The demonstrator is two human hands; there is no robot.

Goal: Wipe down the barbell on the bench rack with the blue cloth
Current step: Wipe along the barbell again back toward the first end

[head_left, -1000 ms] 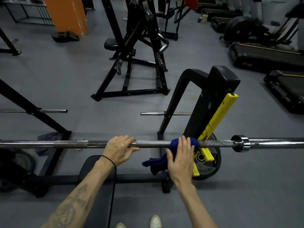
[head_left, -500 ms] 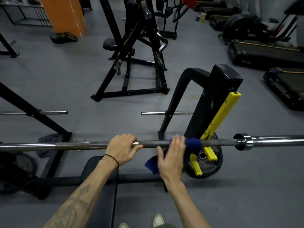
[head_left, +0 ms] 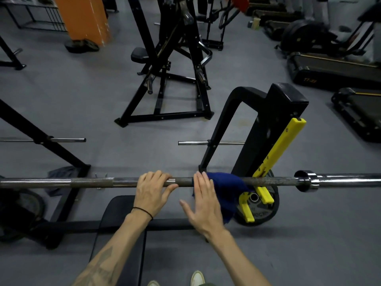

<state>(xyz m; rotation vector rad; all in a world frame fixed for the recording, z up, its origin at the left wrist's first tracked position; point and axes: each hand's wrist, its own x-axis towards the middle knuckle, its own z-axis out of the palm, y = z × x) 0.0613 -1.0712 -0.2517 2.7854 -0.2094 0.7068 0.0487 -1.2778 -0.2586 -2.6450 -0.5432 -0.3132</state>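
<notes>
The barbell (head_left: 92, 182) runs left to right across the near part of the scene, resting on the bench rack (head_left: 266, 129), whose black upright with a yellow hook stands to the right of both hands. The left hand (head_left: 151, 193) grips the bar near its middle, fingers curled over the far side and thumb lying along the near side, a thin black band around its wrist. Just to its right, a short stretch of bare bar apart, the right hand (head_left: 204, 205) lies with fingers straight and flat, fingertips reaching over the bar and palm pressing the blue cloth (head_left: 225, 188) against it. The cloth is draped over the bar between this hand and the rack upright; most of it shows to the right of the hand, and a loose end hangs below the bar toward the near side. Behind the hanging cloth, a black weight plate (head_left: 266, 215) sits on a peg low on the rack. Farther right, the bar's collar and shiny sleeve extend to the frame edge. The black bench pad (head_left: 121, 234) lies below the left forearm.
</notes>
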